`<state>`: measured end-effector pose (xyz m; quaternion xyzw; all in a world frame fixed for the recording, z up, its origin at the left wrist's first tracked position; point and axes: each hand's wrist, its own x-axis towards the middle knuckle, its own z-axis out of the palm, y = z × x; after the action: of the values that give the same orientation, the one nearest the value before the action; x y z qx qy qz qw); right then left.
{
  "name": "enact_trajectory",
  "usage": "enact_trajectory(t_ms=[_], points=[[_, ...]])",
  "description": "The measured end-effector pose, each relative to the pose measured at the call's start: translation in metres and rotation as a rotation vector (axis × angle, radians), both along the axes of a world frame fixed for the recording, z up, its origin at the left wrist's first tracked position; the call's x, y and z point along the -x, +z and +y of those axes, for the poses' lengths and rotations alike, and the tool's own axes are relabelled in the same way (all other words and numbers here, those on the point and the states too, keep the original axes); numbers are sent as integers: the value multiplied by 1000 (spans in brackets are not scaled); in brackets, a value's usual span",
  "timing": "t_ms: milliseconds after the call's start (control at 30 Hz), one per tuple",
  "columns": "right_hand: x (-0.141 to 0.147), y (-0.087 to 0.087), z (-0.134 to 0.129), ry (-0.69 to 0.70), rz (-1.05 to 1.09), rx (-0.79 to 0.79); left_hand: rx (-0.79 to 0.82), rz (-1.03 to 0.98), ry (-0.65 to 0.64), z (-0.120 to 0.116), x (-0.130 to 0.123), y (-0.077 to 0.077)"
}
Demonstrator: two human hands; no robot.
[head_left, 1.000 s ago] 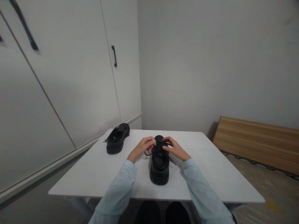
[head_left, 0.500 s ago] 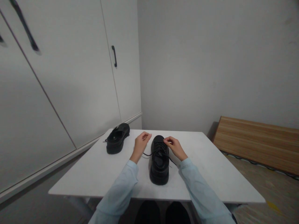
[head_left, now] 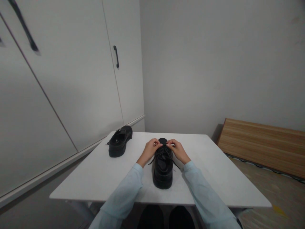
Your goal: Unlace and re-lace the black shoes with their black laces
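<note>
Have a black shoe (head_left: 163,180) standing on its sole on the white table (head_left: 214,178), about midway across, toe pointing away, heel toward the near edge. Have the left hand (head_left: 149,150) over the left side of the laces (head_left: 176,164), close to the toe, thumb and fingertips drawn near one another. Have the right hand (head_left: 179,152) just opposite, over the right side, thumb and forefinger likewise drawn near. Cannot tell, at this size, of any lace pinched in either. See one lace end sticking out left, another slanting out right, below the hands. See the other shoe (head_left: 117,150) upright near the far left corner, apart from both hands. Wear pale blue sleeves (head_left: 126,187). See cabinets (head_left: 78,79) at left, a grey wall (head_left: 202,70) ahead, a wooden board (head_left: 259,143) at right
</note>
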<state>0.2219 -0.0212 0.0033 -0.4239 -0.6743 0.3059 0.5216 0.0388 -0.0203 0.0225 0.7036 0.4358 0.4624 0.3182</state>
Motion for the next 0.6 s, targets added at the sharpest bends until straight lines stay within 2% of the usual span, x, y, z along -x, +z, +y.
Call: enact_trajectory(t_ms=[367,600], points=[[-9,-7,4,-48,-77,-60,48,61,69,3,3,-8],[-12,-9,6,-93,-167,-94,148,33,81,2,5,-5]])
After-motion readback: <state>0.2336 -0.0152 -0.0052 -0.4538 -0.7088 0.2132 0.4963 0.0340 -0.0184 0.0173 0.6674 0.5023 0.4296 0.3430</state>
